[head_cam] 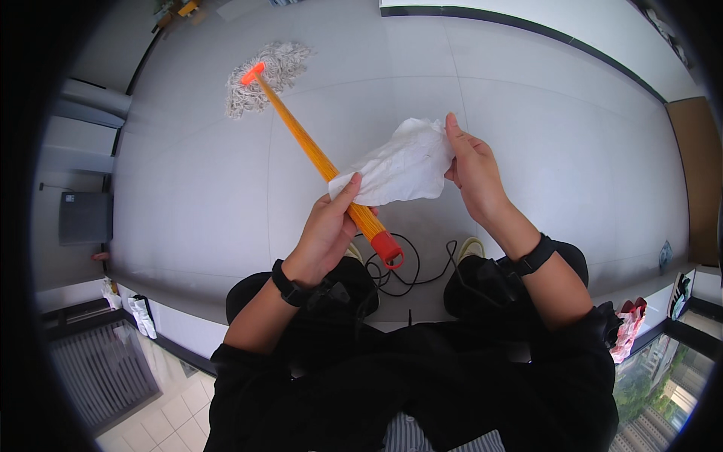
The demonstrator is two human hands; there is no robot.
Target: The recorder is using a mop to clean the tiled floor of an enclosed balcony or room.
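A string mop lies slantwise before me, its wood-patterned handle (302,138) running from an orange socket (253,73) and grey-white strands (282,62) at the upper left to a red end cap (386,247) with a hanging loop. My left hand (333,229) grips the handle a little above the cap, its thumb pressing one corner of a crumpled white tissue or thin cloth (404,164) against it. At the tissue's right edge, my right hand (474,169) holds it with the thumb pointing up. The tissue is spread between both hands and covers a short part of the handle.
A black cable (418,271) lies coiled on the grey tiled floor (361,101) between my shoes. At the left stands a dark grey box (86,218). A white low wall (508,11) runs along the upper right, with a brown panel (695,181) at the right edge.
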